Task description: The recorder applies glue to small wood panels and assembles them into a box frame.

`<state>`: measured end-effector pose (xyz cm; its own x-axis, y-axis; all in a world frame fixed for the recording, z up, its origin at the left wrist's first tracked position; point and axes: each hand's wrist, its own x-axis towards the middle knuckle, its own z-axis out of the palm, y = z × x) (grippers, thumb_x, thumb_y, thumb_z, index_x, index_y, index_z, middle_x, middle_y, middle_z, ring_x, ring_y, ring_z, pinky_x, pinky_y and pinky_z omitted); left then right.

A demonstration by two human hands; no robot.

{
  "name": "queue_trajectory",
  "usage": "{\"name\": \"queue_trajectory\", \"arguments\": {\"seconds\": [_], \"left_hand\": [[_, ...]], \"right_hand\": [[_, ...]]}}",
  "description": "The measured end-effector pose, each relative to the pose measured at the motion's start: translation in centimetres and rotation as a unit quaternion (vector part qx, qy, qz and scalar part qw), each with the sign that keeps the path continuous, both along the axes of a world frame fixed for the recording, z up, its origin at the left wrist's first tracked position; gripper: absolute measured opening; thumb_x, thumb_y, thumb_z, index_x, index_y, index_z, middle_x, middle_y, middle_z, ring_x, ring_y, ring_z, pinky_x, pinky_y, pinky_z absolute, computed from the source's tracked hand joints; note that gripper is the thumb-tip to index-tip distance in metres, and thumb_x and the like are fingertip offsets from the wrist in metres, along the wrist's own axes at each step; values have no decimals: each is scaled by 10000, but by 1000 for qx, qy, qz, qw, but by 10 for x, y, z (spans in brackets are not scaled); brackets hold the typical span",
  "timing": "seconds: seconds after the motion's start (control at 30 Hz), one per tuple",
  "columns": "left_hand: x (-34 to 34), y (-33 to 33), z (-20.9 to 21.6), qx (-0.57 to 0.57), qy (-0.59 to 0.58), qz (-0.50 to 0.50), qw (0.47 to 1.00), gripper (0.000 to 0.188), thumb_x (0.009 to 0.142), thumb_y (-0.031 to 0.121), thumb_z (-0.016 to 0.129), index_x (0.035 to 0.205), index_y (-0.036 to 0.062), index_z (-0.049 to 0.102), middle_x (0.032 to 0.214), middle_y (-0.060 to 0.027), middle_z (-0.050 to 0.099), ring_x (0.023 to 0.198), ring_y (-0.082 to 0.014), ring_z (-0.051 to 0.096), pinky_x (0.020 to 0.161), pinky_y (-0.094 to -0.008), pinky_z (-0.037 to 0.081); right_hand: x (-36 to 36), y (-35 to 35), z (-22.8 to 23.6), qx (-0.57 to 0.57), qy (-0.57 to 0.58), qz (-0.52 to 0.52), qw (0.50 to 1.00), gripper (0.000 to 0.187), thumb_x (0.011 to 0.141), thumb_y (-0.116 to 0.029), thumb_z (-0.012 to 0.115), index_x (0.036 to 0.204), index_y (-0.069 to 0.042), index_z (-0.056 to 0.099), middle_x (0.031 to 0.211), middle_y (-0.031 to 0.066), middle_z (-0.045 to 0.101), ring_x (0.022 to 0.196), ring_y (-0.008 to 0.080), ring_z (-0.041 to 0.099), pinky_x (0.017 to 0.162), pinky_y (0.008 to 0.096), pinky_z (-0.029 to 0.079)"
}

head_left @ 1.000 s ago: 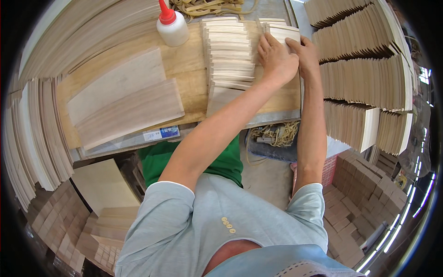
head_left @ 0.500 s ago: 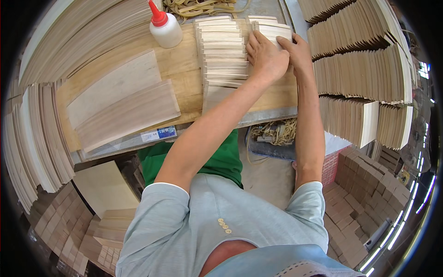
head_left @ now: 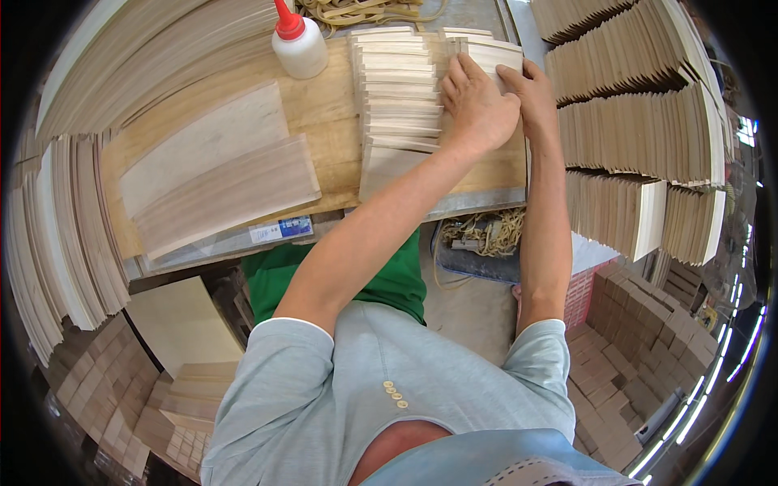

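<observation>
My left hand (head_left: 480, 104) and my right hand (head_left: 536, 97) come together at the far right of the work board (head_left: 331, 130). Between them lies a thin pale wooden board (head_left: 496, 55), at the near end of a short overlapping row. The fingers of my left hand curl at its left side, their tips partly hidden. At its right near corner, my right thumb and fingers close on the edge. Just left of my hands runs a longer row of overlapping thin wooden boards (head_left: 397, 89).
A white glue bottle with a red nozzle (head_left: 300, 50) stands at the back. Two wide thin wooden sheets (head_left: 227, 190) lie on the left. Tall stacks of thin boards (head_left: 636, 134) line the right side; more stacks (head_left: 77, 227) stand left. Tan bands (head_left: 356, 12) lie behind.
The whole view has shifted slightly, so the bottle and board rows sit a little further right. Both hands stay at the same pale board, with only slight finger movement.
</observation>
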<state>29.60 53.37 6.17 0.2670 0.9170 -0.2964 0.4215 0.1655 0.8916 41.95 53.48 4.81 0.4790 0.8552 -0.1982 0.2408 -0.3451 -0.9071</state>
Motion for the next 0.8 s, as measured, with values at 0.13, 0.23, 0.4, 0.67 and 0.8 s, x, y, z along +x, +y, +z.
{"name": "queue_trajectory", "arguments": {"seconds": [0.13,0.23,0.4,0.67,0.8], "left_hand": [[-2,-1,2,-5,-11,-7,1000,905,772,249,649,1409,-162,155,1497,-295,152,1362,-454,189,1146,-495,195],[-5,-1,1,-7,-10,-15,1000,903,778,247,647,1406,-171,150,1500,-297,131,1363,-454,185,1146,-490,201],[-4,-5,1,4,-11,-4,1000,843,770,177,625,1374,-184,161,1478,-279,138,1330,-438,216,1135,-505,190],[-8,-18,4,30,-18,-22,999,840,784,192,614,1394,-185,176,1512,-304,102,1390,-449,150,1152,-483,189],[-12,-27,6,31,-8,-31,999,820,782,168,604,1399,-168,181,1507,-305,139,1385,-454,166,1152,-486,184]], "right_hand": [[-1,-2,1,3,-12,-2,1000,400,785,-160,680,1090,90,614,991,181,676,846,212,645,735,326,514],[-3,-3,0,1,1,8,1000,405,781,-160,677,1087,97,611,994,186,675,844,214,644,736,330,515],[-4,-2,0,-13,-26,0,1000,400,773,-155,671,1072,106,615,978,190,679,843,219,644,732,329,513],[-6,-14,2,15,-26,-22,999,405,794,-136,628,1112,114,605,983,200,679,861,223,639,768,347,501],[-10,-24,-5,36,-57,-34,997,425,806,-130,606,1165,96,601,1004,221,678,893,239,644,800,361,497]]}}
